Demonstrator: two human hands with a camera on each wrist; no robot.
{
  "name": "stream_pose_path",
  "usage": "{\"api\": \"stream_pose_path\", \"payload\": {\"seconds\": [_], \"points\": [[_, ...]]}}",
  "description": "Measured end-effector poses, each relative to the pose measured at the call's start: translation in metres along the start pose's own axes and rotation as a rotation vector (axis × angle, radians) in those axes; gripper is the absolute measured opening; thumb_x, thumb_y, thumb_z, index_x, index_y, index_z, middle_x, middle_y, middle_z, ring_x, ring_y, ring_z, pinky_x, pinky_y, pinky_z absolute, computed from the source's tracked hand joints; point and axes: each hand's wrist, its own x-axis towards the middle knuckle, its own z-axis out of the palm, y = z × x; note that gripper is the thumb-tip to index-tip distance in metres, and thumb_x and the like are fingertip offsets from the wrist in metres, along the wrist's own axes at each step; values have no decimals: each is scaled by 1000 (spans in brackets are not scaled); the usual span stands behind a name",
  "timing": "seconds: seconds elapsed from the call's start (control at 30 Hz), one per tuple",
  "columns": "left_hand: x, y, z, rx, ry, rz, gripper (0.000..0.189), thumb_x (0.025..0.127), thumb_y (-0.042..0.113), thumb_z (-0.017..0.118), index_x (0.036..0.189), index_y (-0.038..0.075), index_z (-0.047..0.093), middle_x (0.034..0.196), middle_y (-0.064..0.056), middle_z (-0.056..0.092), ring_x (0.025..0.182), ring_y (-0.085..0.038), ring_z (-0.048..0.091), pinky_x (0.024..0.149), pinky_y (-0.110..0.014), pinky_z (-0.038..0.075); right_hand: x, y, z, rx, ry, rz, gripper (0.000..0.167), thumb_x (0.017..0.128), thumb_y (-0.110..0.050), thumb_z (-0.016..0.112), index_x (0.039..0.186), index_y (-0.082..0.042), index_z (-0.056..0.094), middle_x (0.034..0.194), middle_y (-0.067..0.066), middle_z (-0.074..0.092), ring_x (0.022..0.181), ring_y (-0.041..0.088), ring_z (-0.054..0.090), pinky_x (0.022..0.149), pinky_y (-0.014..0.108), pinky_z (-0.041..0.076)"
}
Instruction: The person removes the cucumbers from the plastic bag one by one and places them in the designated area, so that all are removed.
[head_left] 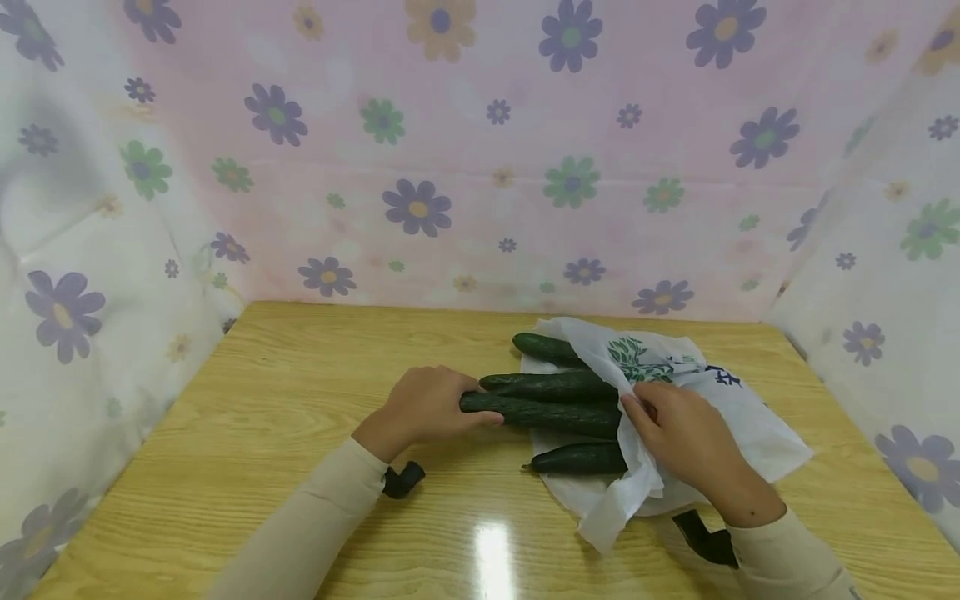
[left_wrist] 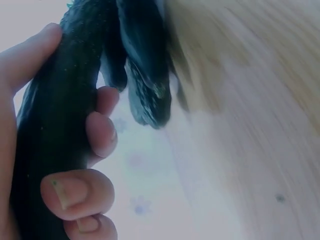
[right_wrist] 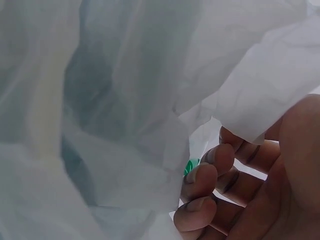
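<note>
My left hand (head_left: 431, 408) grips the end of a dark green cucumber (head_left: 555, 416), thumb on the near side. In the left wrist view the fingers curl round this cucumber (left_wrist: 62, 115), and other cucumbers (left_wrist: 145, 45) lie beyond it. Its far end goes into a white plastic bag (head_left: 738, 417) with green and dark blue print. More cucumbers poke out of the bag's mouth, one at the back (head_left: 546, 347) and one at the front (head_left: 581, 458). My right hand (head_left: 686, 429) pinches the upper edge of the mouth. Greenish shapes show through the bag (right_wrist: 145, 90) in the right wrist view.
The bag lies on the right half of a wood-grain table (head_left: 300, 375). A flowered cloth (head_left: 465, 150) hangs behind the table and along both sides. Black pieces (head_left: 405, 481) show at both wrists, beside the sleeves.
</note>
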Motion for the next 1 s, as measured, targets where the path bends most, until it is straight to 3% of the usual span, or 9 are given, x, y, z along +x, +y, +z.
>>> {"api": "stream_pose_path", "payload": {"seconds": [0.03,0.1,0.17,0.27,0.63,1.0], "points": [[-2,-2,-1,1,2,-1,48,88,72,58,98,28,76,58,11,55,44,-4,36,44,-26,21,0,0,0,0,2,0,37,103,-23,57,67,-19,48,59,-4,39,50,9,35,50,24,29],[-6,-5,-3,2,10,0,46,88,71,58,85,27,72,57,12,49,45,-4,32,45,-25,20,0,-1,0,4,3,1,37,103,-23,57,67,-19,49,59,-4,39,50,9,35,50,24,29],[-9,-8,-5,5,13,-4,48,88,71,58,70,27,60,53,10,34,46,-6,27,47,-26,18,0,-1,0,5,1,4,36,102,-22,58,67,-19,49,59,-4,40,50,9,36,50,24,30],[-16,-13,-10,3,17,-18,52,88,72,58,64,26,49,54,11,27,47,-6,26,47,-26,18,0,-1,0,5,-5,15,35,101,-21,59,68,-18,50,60,-4,40,51,10,37,50,25,30],[-35,-32,-30,6,43,-54,50,88,73,56,68,27,53,55,11,31,48,-7,28,48,-26,20,0,0,-3,8,3,-4,36,104,-27,55,70,-18,51,61,-4,41,51,8,35,49,25,29],[-55,-50,-46,38,68,-102,47,89,70,58,74,26,57,56,9,34,48,-8,33,49,-27,22,0,-1,-3,-4,57,-40,39,102,-20,58,65,-19,46,57,-5,38,48,8,33,48,24,28]]}}
